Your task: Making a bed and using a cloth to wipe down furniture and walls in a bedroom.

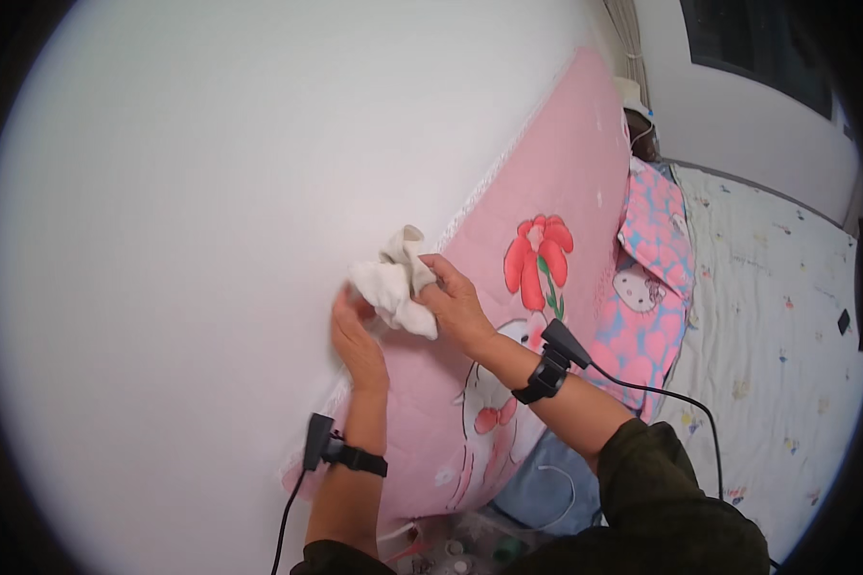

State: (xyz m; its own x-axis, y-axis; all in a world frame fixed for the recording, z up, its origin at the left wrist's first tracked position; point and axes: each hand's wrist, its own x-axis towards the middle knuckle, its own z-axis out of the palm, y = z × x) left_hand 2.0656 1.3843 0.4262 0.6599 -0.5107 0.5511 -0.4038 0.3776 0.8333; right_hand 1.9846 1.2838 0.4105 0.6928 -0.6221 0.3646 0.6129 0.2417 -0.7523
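In front of the wall, both hands meet at a bunched white cloth [395, 295]; its upper end is curled and greyish. My right hand [459, 305] pinches it from the right between thumb and fingers. My left hand [358, 341] is at its lower left with the fingers behind it, so their grip is partly hidden. Behind the hands is a pink quilted fabric panel [546, 158] with white lace trim, a red printed flower and a white cartoon figure. A black strap with a cabled device [546, 370] sits on my right wrist, and a similar one [352, 456] on my left.
A white wall [187, 215] fills the left side. To the right, a bed with a pale patterned sheet [755, 323] carries pink-and-blue cartoon bedding [640, 345]. Below lie a blue-grey fabric item [546, 481], a white cord [572, 496] and several small items, including a green one [507, 550].
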